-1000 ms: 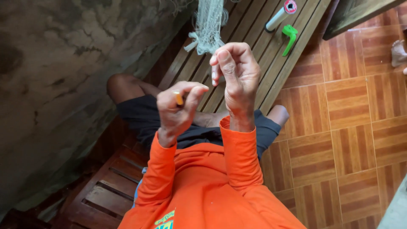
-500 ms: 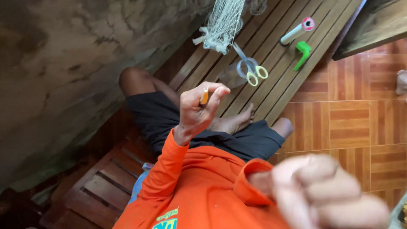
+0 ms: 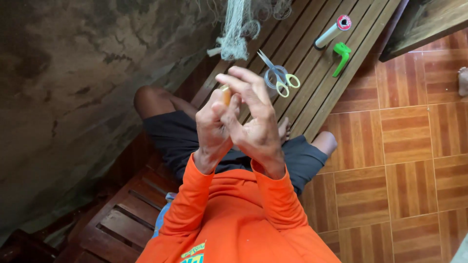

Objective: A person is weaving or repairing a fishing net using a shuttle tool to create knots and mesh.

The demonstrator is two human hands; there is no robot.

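Orange sleeves rise from the bottom of the head view to two hands held close together in front of the person's chest. The left hand point(image 3: 213, 127) has its fingers curled tight around a small orange stick-like tool point(image 3: 226, 95), whose tip pokes up just above the thumb and forefinger; the rest of it is hidden inside the grip. The right hand point(image 3: 256, 122) sits just beside and partly in front of the left, touching it. Its fingers point(image 3: 239, 80) are loosely spread and bent, the forefinger and middle finger arching over the tip of the tool; whether they pinch a thread cannot be told.

Beyond the hands lies a slatted wooden worktop point(image 3: 312, 92) running up to the top edge. On it rest scissors point(image 3: 279, 75) with pale yellow-green handles, lying on a small clear round lid. Farther right lie a white spool point(image 3: 333, 32) with a red end and, just beside it, a green plastic tool point(image 3: 340, 57). A bunch of pale fishing net point(image 3: 237, 29) hangs at the top, above the hands. A rough concrete wall point(image 3: 73, 87) fills the left; brown tiled floor point(image 3: 404, 160) fills the right.
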